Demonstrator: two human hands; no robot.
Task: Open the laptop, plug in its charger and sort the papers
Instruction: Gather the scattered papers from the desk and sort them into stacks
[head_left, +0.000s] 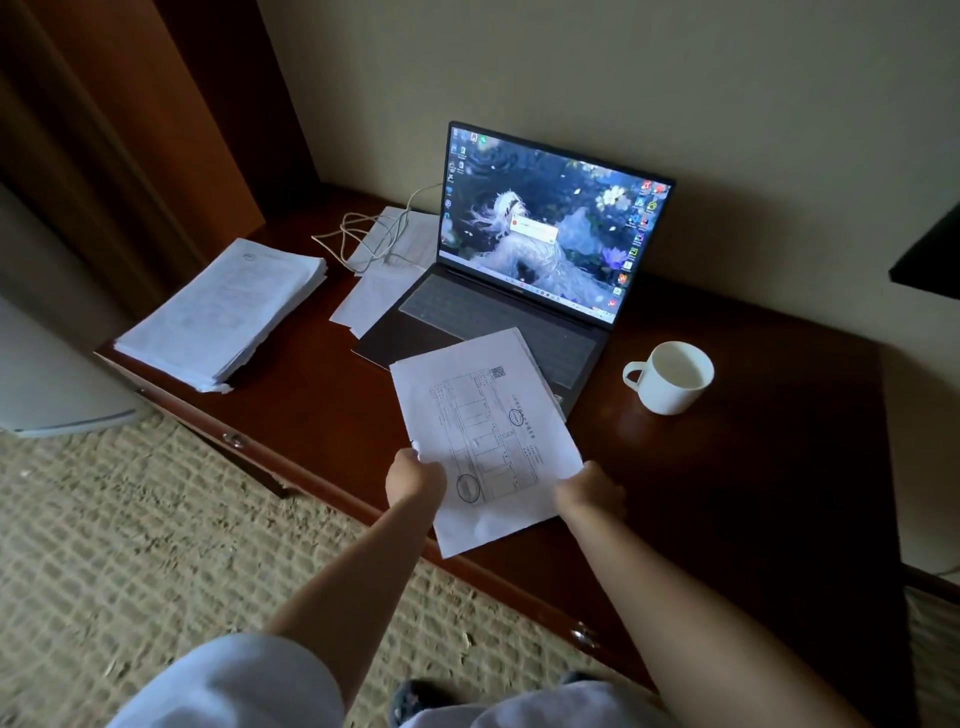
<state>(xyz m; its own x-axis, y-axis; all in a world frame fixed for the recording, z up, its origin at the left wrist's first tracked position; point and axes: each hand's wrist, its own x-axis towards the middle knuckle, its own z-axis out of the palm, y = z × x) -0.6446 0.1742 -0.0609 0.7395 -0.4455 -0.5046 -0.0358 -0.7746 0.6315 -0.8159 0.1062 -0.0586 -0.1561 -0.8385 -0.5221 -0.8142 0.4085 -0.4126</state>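
White printed sheets (488, 441), a thin sheaf with a ruled form and two inked ovals on the top page, sit in our grasp above the near edge of the dark reddish wooden desk (753, 493). Our left hand (415, 480) pinches the sheaf's left edge, fingers curled round it, and our right hand (592, 491) clasps the lower right corner, though how its fingers lie under the paper we cannot tell. Just beyond the far end of the held sheets stands the open dark grey laptop (524, 280), its screen lit with a flowery wallpaper and a small dialog box; the top corner of the sheaf overlaps the laptop's front edge. Farther off to the left of our grip, a white charger cable (374, 234) lies looped over a few loose white pages (384, 275) tucked beside the laptop and runs to its left side. Well out to the left, a thick stack of white papers (223, 312) rests at the desk's end. To the right of our right hand stands a white ceramic mug (672, 376), apart from the laptop. Beneath us, woven beige carpet (130, 519).
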